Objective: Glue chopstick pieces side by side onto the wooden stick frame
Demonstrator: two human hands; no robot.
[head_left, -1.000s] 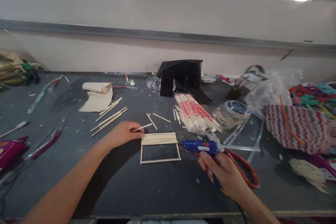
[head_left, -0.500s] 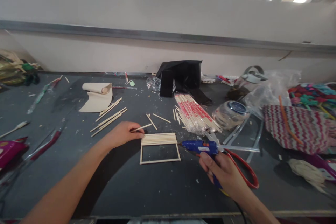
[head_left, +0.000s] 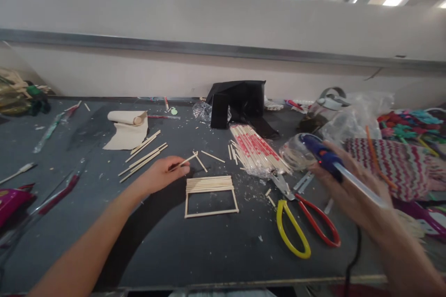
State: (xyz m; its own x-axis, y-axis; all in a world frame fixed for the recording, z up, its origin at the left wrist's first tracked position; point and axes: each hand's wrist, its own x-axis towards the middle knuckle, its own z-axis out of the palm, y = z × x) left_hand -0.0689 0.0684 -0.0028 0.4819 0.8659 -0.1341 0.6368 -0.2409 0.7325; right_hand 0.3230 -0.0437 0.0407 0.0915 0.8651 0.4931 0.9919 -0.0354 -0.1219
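Note:
A short wooden stick (head_left: 184,162) is pinched in my left hand (head_left: 163,174), just above the upper left corner of a rectangular stick frame (head_left: 211,213). The frame lies flat on the dark table; several sticks (head_left: 209,184) laid side by side cover its far part, and the near part is open. My right hand (head_left: 348,185) is wrapped round a blue hot glue gun (head_left: 322,155), raised on the right over a clear plastic jar (head_left: 294,151). Below it lie pliers (head_left: 285,190) with one yellow and one red handle.
Loose sticks (head_left: 146,160) lie left of the frame, beside a roll of beige cloth (head_left: 127,123). Plastic-wrapped sticks (head_left: 258,148) and a black phone-like block (head_left: 219,111) stand behind. A zigzag knitted piece (head_left: 386,162) is at right. The glue gun's cord (head_left: 355,250) hangs over the front edge.
My right hand has lifted the glue gun from the frame's right side, up and to the right, uncovering the pliers. My left hand has moved slightly up with its stick.

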